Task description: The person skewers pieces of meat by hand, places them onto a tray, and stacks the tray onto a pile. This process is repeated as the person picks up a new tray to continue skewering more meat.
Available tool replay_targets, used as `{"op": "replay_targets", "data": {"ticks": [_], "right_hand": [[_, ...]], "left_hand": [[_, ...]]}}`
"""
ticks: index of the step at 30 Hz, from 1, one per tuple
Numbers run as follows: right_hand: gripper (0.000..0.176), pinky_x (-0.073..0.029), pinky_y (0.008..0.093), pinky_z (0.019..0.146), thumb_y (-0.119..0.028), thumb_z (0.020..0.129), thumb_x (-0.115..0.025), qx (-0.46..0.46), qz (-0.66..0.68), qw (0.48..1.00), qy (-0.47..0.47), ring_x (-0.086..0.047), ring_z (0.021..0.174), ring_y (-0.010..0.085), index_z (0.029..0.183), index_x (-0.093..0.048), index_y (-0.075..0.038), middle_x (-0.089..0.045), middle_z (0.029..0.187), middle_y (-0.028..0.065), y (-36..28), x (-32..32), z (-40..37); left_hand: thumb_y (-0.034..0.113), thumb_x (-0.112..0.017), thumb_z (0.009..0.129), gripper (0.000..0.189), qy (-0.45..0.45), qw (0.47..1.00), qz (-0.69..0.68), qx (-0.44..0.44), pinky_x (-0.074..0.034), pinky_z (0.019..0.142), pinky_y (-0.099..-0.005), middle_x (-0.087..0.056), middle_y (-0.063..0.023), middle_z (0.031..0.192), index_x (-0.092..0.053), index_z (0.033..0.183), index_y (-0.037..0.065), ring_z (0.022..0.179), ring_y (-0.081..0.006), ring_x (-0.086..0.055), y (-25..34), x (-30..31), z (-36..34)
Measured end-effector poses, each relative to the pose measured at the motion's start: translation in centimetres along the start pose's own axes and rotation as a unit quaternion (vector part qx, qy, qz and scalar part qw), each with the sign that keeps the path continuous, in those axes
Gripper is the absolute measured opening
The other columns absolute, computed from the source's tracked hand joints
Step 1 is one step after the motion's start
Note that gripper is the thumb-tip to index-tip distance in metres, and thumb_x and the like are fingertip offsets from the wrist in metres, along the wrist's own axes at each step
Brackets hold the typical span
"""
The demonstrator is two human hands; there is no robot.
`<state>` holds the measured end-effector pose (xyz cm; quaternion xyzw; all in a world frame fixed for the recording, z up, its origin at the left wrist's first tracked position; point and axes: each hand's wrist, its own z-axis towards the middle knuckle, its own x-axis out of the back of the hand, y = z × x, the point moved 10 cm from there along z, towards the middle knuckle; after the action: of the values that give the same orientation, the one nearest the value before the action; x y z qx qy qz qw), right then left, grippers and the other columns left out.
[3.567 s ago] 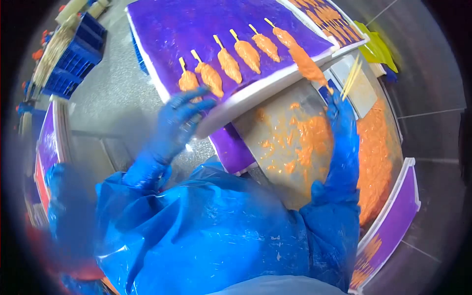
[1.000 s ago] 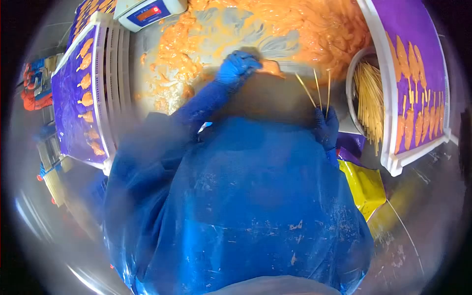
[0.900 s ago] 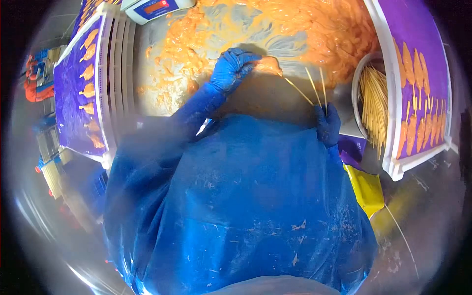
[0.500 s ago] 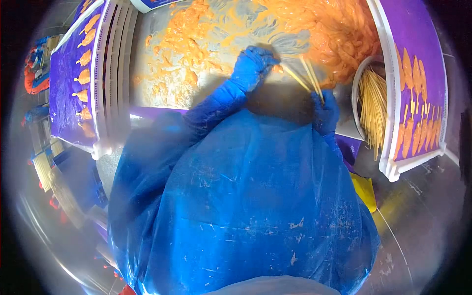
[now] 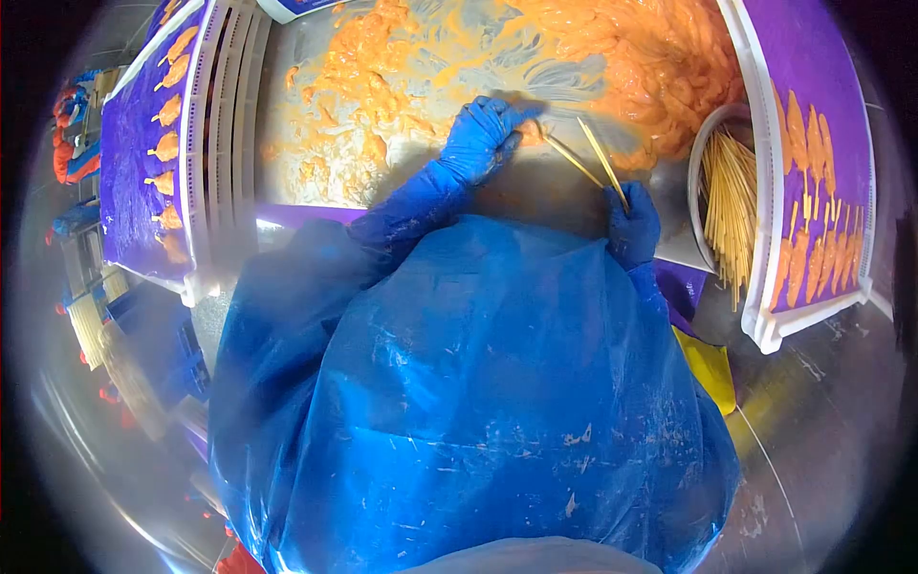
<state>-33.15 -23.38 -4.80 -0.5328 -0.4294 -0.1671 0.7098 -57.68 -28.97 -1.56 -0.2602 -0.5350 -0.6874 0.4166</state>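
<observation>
Right of the fingers (image 5: 622, 196) I see a tub (image 5: 690, 182) of sticks (image 5: 732, 206), then a purple tray (image 5: 813, 48) of skewered meat (image 5: 801, 263); far left, another tray (image 5: 124, 201); nearer me, a yellow bag (image 5: 710, 368).

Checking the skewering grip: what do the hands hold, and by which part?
The right hand grips wooden skewers by their near ends. The left hand pinches a small orange meat piece at one skewer's tip.

Left arm (image 5: 402, 206) stretching up from 9 o'clock toward 12 o'clock, left hand (image 5: 483, 139) gloved, fingers (image 5: 512, 115) curling down in a pinch, right hand (image 5: 631, 215) gripping in a fist at 2 o'clock, forearm (image 5: 645, 279) tucking close against the chest.
</observation>
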Motion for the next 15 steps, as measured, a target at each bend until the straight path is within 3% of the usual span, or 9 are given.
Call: {"op": "replay_targets", "data": {"ticks": [2, 5, 11, 13, 15], "right_hand": [[0.019, -0.043, 0.0337, 0.062, -0.020, 0.091, -0.066, -0.004, 0.024, 1.000, -0.014, -0.054, 0.065, 0.0212, 0.083, -0.060, -0.004, -0.056, 0.073, 0.0110, 0.3, -0.4, -0.1], [0.020, -0.043, 0.0333, 0.062, -0.021, 0.091, -0.066, -0.021, 0.056, 0.998, -0.034, -0.054, 0.065, 0.0211, 0.083, -0.060, -0.004, -0.055, 0.072, 0.0113, 0.9, -1.1, -0.2], [0.022, -0.043, 0.0335, 0.061, -0.024, 0.090, -0.067, -0.004, 0.007, 1.000, 0.000, -0.055, 0.065, 0.0204, 0.084, -0.060, -0.004, -0.055, 0.073, 0.0121, 1.6, -0.3, -0.6], [0.022, -0.043, 0.0334, 0.061, -0.024, 0.090, -0.067, 0.010, 0.010, 1.000, 0.016, -0.055, 0.064, 0.0203, 0.084, -0.060, -0.005, -0.055, 0.073, 0.0119, 1.7, -0.3, -1.2], [0.022, -0.043, 0.0335, 0.061, -0.024, 0.090, -0.068, -0.008, 0.063, 0.998, -0.004, -0.054, 0.063, 0.0204, 0.084, -0.059, -0.005, -0.055, 0.072, 0.0116, 1.7, -1.0, -0.8]], "left_hand": [[0.014, -0.067, 0.077, 0.032, -0.019, 0.999, -0.006, 0.027, -0.049, 0.076, -0.0431, -0.065, -0.0061, 0.092, -0.071, 0.107, 0.024, 0.087, -0.0313, -0.058, -0.5, -0.7, 0.1], [0.015, -0.068, 0.076, 0.036, 0.006, 0.999, 0.026, -0.038, -0.049, 0.076, -0.0432, -0.064, -0.0064, 0.091, -0.071, 0.111, 0.024, 0.088, -0.0312, -0.058, -0.3, -1.4, -0.4], [0.015, -0.070, 0.074, 0.032, -0.034, 0.999, -0.023, 0.035, -0.048, 0.080, -0.0441, -0.064, -0.0071, 0.094, -0.073, 0.105, 0.022, 0.092, -0.0307, -0.056, -0.4, -0.4, -0.1], [0.016, -0.070, 0.075, 0.030, 0.046, 0.999, -0.015, -0.022, -0.047, 0.081, -0.0437, -0.064, -0.0065, 0.096, -0.073, 0.104, 0.021, 0.092, -0.0300, -0.056, -0.1, -0.1, -0.6], [0.016, -0.070, 0.075, 0.029, 0.045, 0.999, -0.016, -0.010, -0.047, 0.082, -0.0434, -0.064, -0.0064, 0.097, -0.072, 0.104, 0.020, 0.092, -0.0300, -0.056, -0.6, -1.0, -1.1]]}}
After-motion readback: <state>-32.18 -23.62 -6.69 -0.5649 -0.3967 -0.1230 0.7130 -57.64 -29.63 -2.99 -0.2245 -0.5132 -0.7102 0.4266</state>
